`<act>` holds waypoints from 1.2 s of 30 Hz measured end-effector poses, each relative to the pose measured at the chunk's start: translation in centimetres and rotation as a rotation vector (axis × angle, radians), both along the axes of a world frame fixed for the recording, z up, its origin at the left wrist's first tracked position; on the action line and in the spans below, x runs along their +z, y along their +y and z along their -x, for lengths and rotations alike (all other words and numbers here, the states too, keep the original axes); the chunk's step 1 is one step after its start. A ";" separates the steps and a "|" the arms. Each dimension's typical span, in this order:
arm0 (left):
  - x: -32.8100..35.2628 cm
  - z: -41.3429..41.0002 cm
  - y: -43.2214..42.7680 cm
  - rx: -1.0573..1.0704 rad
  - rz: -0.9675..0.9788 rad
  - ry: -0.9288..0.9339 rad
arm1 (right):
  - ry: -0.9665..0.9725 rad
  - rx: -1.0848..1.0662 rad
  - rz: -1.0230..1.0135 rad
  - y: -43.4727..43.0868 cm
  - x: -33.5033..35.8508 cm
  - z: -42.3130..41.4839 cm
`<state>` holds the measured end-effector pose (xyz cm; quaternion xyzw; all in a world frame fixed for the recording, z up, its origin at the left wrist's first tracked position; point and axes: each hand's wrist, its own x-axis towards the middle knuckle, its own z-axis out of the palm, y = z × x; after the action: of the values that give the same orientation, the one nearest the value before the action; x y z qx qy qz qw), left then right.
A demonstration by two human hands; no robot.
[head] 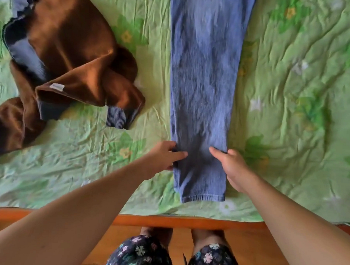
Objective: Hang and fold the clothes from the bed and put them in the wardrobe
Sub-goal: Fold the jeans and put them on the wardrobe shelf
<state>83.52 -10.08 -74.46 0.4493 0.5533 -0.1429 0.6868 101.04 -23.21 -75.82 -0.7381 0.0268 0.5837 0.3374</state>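
Folding step: pinching both edges of the blue jeans (204, 74), flat on the bed (290, 86), near the hem with left hand (163, 157) and right hand (233, 168); next, probably carrying the hem evenly toward the waist.

The trousers (204, 74) lie lengthwise on the bed (290, 96), hem nearest the near edge and legs running away towards the far side. A crumpled jacket (73, 55) lies on the bed to their left, apart from them. The left hand (163, 157) grips the trousers' left edge and the right hand (232, 168) their right edge, both just behind the hem. The bed rail (167, 221) runs in front.
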 end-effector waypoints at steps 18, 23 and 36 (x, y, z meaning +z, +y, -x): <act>0.4 3.1 -7.5 0.300 -0.133 -0.124 | -0.222 0.170 -0.110 -3.4 0.3 1.5; 2.1 3.0 -7.9 0.270 -0.282 -0.155 | -0.388 0.256 -0.294 -4.1 2.5 1.9; 3.7 0.6 2.8 -0.291 -1.193 -0.245 | -1.084 0.894 -0.590 2.4 5.5 -6.0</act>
<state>82.88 -7.30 -70.74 0.8392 0.3882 0.1513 0.3495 107.01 -20.84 -70.37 -0.7413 -0.6012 0.2037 0.2182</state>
